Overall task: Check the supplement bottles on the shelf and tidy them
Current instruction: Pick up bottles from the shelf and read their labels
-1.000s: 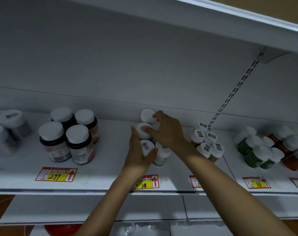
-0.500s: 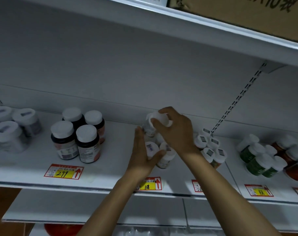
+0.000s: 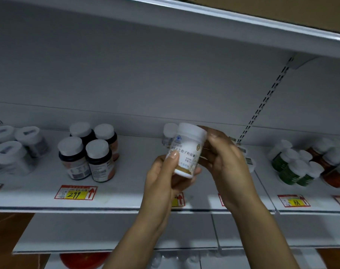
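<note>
Head view: the white supplement bottle, just lifted off the shelf, sits clamped in left grip and right grip, apparently for checking.

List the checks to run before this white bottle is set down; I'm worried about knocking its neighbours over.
1. Grip on the small white plastic bottle with the gold base band: ok, left hand and right hand both hold it.
2. White cap on: ok.
3. Label facing the camera: ok, print blurred.
4. Landing spot on the white metal shelf: cannot tell, hands hide it.
5. Four dark white-capped bottles to the left upright: ok.
</note>
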Action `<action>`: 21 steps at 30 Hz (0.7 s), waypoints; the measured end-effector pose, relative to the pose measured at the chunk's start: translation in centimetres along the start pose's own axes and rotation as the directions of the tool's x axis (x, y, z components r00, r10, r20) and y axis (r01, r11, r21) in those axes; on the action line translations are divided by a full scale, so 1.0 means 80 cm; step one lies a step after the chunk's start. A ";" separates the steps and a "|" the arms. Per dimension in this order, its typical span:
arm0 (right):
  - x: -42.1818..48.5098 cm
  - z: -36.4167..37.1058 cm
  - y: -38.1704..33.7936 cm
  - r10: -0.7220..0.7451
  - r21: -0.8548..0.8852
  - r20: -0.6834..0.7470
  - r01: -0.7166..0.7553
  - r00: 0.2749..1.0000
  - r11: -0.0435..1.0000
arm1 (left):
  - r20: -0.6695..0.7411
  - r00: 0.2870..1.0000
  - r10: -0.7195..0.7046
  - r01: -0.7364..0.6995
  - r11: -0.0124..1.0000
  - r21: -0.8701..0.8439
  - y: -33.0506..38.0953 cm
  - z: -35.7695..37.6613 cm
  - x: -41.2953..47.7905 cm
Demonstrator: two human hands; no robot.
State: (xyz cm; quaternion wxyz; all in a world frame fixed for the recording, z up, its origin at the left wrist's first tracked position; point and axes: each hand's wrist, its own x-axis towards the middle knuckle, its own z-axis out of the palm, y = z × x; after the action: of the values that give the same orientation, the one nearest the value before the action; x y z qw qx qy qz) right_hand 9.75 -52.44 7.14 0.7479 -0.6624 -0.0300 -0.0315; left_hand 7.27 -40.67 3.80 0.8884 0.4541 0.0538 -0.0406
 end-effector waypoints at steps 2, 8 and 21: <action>-0.006 -0.003 -0.002 -0.002 0.039 0.036 0.000 0.999 0.999 | 0.106 0.978 -0.178 0.197 0.957 -0.211 0.012 0.002 -0.010; -0.022 -0.009 -0.002 -0.034 0.013 0.090 0.033 0.995 0.999 | 0.248 0.917 -0.313 0.391 0.832 -0.394 0.017 0.004 -0.022; -0.042 -0.026 -0.003 -0.056 0.031 0.018 0.055 0.998 0.998 | 0.302 0.888 -0.346 0.428 0.861 -0.274 0.008 0.022 -0.019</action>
State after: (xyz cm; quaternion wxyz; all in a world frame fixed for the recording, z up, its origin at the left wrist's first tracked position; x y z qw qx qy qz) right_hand 6.36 -54.48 6.85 0.7563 -0.6502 -0.0560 -0.0454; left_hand 5.98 -41.68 5.56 0.9252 0.2686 0.0416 -0.2649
